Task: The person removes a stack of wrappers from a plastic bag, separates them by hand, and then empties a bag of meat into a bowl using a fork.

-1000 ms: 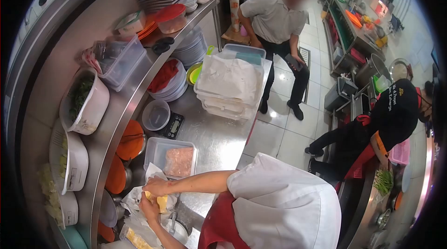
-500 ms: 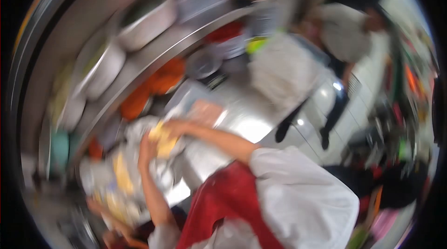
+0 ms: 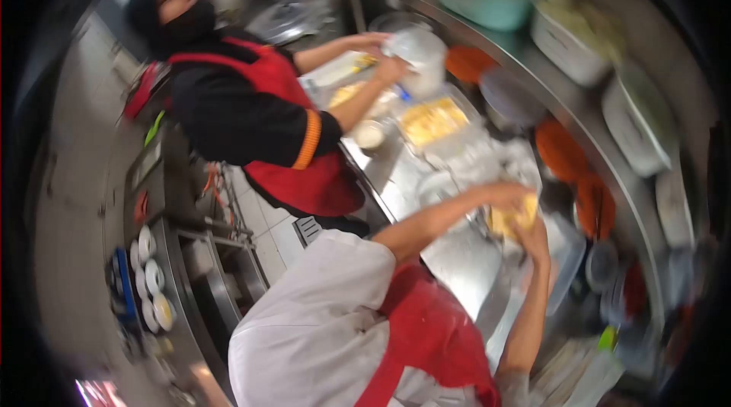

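Observation:
My left hand (image 3: 510, 195) reaches in from the left with its fingers closed on a yellow, soft-looking piece of food (image 3: 509, 223) whose kind is too blurred to tell. From below, my right hand (image 3: 533, 235) grips the same piece on its right side. Both hands are over the steel counter (image 3: 457, 255), beside a crumpled, whitish plastic bag (image 3: 487, 163). A clear tub (image 3: 560, 255) stands just right of my right hand. Farther along is a clear container with yellow food chunks (image 3: 434, 121).
A co-worker in a red apron (image 3: 297, 178) stands at the left, both hands on a white bucket (image 3: 422, 60). Orange lids (image 3: 562, 150) stand along the back. Above runs a shelf with a teal tub (image 3: 483, 0) and white tubs (image 3: 571, 41). Small white bowls (image 3: 152, 277) sit at far left.
My view has swung strongly to the left, bringing the co-worker and bucket into sight. Both my hands stay on the yellow piece beside the bag.

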{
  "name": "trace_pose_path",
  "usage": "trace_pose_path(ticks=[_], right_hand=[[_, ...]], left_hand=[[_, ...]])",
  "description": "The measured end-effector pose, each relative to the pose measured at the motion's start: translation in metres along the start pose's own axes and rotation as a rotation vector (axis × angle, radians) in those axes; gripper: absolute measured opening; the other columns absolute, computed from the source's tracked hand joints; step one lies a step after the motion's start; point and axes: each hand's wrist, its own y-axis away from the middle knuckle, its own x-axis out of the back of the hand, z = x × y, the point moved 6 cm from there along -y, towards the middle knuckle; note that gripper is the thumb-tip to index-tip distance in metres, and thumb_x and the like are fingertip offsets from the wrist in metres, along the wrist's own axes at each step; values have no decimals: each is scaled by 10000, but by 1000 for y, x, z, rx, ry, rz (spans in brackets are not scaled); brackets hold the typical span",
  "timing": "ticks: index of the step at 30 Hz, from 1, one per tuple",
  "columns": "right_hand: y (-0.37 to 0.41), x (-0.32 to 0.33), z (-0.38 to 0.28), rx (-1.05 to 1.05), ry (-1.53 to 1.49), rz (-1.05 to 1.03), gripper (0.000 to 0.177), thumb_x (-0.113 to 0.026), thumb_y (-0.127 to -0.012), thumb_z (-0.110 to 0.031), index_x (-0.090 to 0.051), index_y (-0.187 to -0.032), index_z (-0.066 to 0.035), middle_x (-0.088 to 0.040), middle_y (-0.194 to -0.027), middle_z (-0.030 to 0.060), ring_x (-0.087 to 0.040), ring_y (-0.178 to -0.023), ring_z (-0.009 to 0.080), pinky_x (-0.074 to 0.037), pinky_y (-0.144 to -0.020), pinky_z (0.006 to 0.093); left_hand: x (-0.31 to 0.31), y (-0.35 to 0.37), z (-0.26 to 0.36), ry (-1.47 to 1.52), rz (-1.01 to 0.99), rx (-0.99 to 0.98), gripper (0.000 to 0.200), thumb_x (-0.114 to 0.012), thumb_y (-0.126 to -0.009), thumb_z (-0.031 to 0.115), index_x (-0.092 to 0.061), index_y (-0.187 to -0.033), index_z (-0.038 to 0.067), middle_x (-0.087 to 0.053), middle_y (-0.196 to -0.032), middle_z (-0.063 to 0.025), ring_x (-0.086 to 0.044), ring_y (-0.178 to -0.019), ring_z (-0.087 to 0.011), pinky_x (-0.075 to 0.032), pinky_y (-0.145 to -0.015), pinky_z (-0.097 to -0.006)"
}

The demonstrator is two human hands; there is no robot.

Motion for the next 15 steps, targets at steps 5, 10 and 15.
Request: trace_pose_path(ticks=[5,10,15], right_hand=[[3,-6,2,-146,-196,-226,573,-694,-841,-166,-464,-1345,-21,-598,-1168,47,-574,-1009,168,-464,-889,304],[-3,1,31,-121,-279,-382,587,-603,-944,-319,-369,-1403,-37,-546,-1254,54,-536,-1111,174,-430,-928,305],[-7,2,44,-421,-565,-494,820,-253,-950,-673,-334,-1438,-18,-471,-1366,89,-482,-1209,192,-370,-1014,334]], left_hand=[[18,3,32,-45,-235,60,445,-710,-802,195,-511,-1186,89,-638,-1016,-197,-600,-1004,-399,-459,-816,-460],[18,5,30,-35,-244,14,472,-721,-791,200,-496,-1190,84,-641,-1028,-195,-595,-1014,-404,-452,-837,-475],[17,5,28,-42,-254,39,494,-739,-770,181,-523,-1205,93,-647,-1055,-179,-592,-1039,-382,-452,-858,-462]])
